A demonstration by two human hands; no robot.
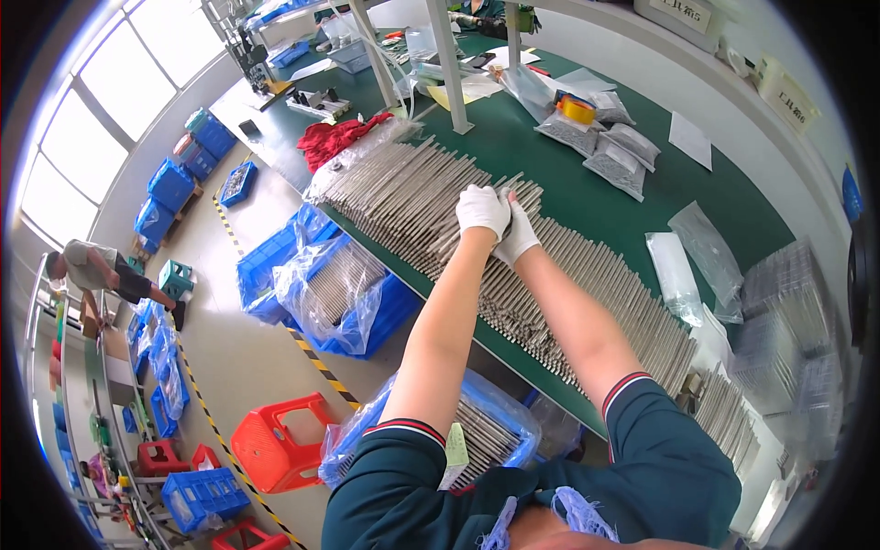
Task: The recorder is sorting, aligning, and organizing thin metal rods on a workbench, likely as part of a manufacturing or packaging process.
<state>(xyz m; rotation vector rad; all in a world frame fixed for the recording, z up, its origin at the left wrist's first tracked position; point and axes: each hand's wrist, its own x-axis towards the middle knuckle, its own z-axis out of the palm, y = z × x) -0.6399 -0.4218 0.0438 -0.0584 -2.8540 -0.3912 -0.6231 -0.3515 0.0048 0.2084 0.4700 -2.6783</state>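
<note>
Hundreds of thin metal rods [403,197] were lying side by side in one long, thick row along the near edge of the green table [500,137], and both hands were right on top of it, around the middle. Rods ran out to either side of the grip and under it too. The left hand [482,209] was curled over, knuckles up, and the right hand [519,235] was tucked just beside it, both in white gloves. Honestly couldn't tell if the fingers were pinching any rods, because the gloves covered that spot.

Containers next: a blue crate [390,337] below the table edge had more rods in it under clear plastic, and a plastic-lined blue bin [524,423] closer to the body held rods as well, with a pale green tag [456,447] on them. Farther across the table, clear bags [619,168] were full of small grey bits, near a yellow tape roll [577,110]. Clear trays [788,353] were stacked at the right end.

Pose-wise, both forearms reached forward from the lower edge and angled in, so the hands met over the row.
</note>
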